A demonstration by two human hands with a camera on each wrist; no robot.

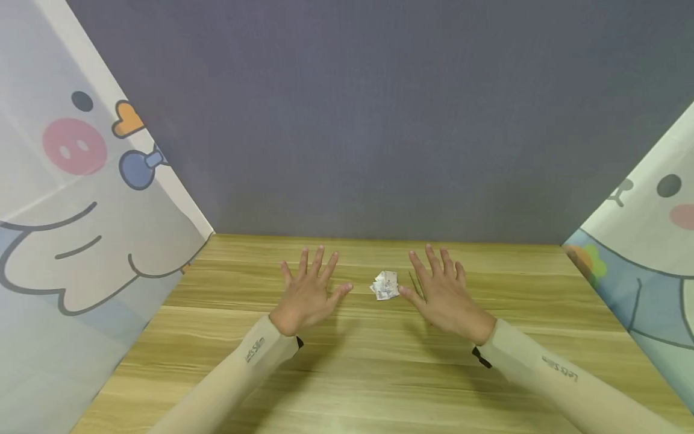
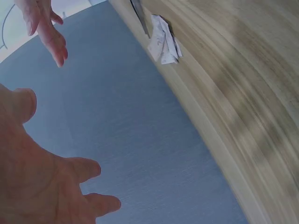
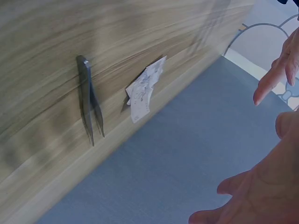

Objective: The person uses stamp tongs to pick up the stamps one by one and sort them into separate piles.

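Observation:
A small heap of white printed paper pieces [image 1: 385,286], one with a zigzag edge in the right wrist view, lies on the wooden table between the two hands. To its right is a pair of dark metal tweezers [image 3: 87,100], tips apart, mostly hidden beneath the right hand in the head view. My left hand [image 1: 308,301] hovers over the table left of the papers, fingers spread, holding nothing. Also spread and holding nothing, my right hand [image 1: 447,298] is above the tweezers, its thumb nearest the papers.
The wooden table [image 1: 347,386] runs back to a plain grey panel [image 1: 347,120]. Cloth with cartoon figures hangs on the left [image 1: 65,241] and on the right [image 1: 650,271]. Both sleeves are pale, with dark straps at the wrists.

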